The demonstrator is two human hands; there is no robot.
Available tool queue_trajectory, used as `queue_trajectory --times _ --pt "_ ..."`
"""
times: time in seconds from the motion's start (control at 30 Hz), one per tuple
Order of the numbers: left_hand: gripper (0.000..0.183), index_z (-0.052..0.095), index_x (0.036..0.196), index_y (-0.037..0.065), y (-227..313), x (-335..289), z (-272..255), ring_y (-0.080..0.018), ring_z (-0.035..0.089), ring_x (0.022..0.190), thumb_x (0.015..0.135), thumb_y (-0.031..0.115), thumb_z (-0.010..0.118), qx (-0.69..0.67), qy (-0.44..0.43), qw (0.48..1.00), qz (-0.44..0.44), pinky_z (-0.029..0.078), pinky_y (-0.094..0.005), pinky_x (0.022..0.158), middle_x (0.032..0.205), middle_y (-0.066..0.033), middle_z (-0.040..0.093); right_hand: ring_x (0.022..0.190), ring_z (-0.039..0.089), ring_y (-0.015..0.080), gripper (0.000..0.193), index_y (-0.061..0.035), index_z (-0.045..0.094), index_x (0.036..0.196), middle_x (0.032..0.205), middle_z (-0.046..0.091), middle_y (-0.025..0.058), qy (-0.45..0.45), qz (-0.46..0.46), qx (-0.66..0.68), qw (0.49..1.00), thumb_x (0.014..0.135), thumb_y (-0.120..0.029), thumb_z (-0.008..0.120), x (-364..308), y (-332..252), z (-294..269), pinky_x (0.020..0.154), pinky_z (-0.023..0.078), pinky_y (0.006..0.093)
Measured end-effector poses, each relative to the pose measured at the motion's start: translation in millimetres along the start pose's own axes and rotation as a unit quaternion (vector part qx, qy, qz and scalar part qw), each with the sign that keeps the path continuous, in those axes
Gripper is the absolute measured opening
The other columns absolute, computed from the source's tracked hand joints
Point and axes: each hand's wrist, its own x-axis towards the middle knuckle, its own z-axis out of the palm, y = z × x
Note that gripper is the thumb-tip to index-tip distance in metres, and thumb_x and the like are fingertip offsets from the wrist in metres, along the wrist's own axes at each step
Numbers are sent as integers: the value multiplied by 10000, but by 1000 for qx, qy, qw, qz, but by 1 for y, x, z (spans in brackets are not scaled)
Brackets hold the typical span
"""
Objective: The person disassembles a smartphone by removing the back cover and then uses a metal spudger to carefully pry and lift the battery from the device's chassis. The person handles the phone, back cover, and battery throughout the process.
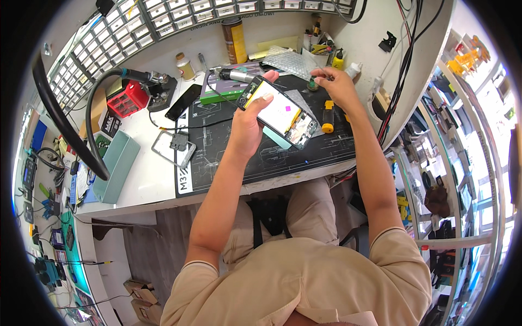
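An opened smartphone [278,115] is tilted above the black work mat [217,163], its inner parts and a white panel showing. My left hand [251,119] is closed around its left part, with the thumb lying over the upper side. Farther right, my right hand [338,87] has its fingertips pinched together just over a small greenish container [312,85]. Whatever sits in that pinch is too small to make out. Below this hand, a yellow-and-black tool [328,117] lies on the mat.
A dark phone [184,102] and a phone frame [173,149] lie to the left, near a green tray [117,165]. Behind the hands are a flat box [217,93], a brown-yellow can [234,41] and bubble wrap [288,61]. A black flexible arm [65,117] curves in from the left.
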Motion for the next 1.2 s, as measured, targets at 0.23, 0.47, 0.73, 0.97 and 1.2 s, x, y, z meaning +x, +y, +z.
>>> queue_trajectory --times 0.23,0.47,0.73,0.97,1.2 --pt "527 517 1577 49 3 -37 -25 -139 654 1211 1075 194 585 60 58 996 35 542 -330 1032 1462 -98 646 966 668 224 275 -97 824 1181 1099 763 46 -24 -294 6 956 908 -130 833 -79 -115 57 844 563 357" --pt "478 529 1557 12 27 -73 -44 -162 626 1266 1128 225 524 53 84 993 71 486 -337 1110 1419 -116 648 978 645 268 572 -68 768 1226 1203 734 36 -63 -485 -100 866 666 33 834 -76 -126 90 833 576 366" --pt "490 502 1563 -11 43 -85 -42 -183 596 1325 1135 228 506 122 96 982 104 445 -350 1166 1471 -138 621 860 636 252 257 -51 668 979 1002 709 49 -2 -532 -68 844 768 3 804 -73 -150 118 766 557 357" --pt "570 383 1616 -46 39 -87 -38 -243 513 1461 1135 236 500 139 62 973 176 408 -394 1222 1599 -193 529 788 657 209 179 -20 696 1033 922 729 72 35 -397 21 917 877 -42 780 -79 -159 127 725 555 359" --pt "579 402 1620 -26 44 -99 -37 -199 555 1401 1133 267 512 125 85 979 140 451 -374 1180 1591 -167 538 978 698 162 372 -111 784 1266 1089 780 66 -96 -329 120 932 901 -69 845 -85 -167 99 829 570 303"
